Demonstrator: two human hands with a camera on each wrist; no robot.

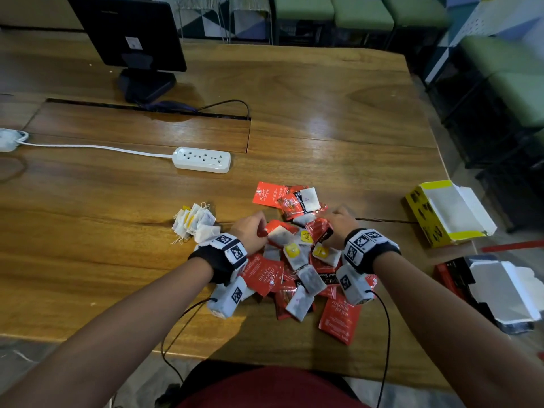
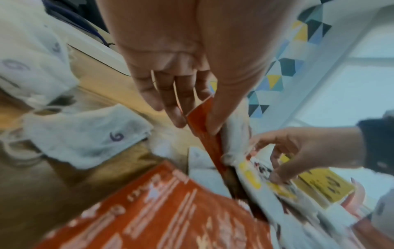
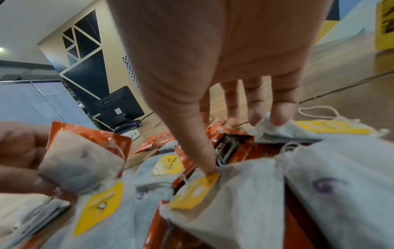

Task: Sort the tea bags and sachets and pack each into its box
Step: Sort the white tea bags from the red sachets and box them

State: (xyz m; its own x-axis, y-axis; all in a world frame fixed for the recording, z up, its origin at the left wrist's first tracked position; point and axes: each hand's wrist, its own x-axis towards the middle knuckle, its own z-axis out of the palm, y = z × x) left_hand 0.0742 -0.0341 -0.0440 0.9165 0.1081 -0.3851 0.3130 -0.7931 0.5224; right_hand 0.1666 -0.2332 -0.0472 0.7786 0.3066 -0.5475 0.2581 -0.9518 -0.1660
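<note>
I am mid-sort in the mixed pile [image 1: 297, 260]: my left hand [image 1: 250, 231] pinches a red sachet [image 2: 198, 116] with a tea bag [image 3: 81, 161], my right hand [image 1: 338, 223] presses spread fingertips [image 3: 281, 116] onto bags nearer the yellow box [image 1: 441, 213], so next I must separate that pinched pair.

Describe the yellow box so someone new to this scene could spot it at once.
Follow the wooden table to its right edge, beyond the mixed pile of tea bags and red sachets. The yellow box lies there open, its white inside showing. The only other box, nearer the person, is red and black.
</note>
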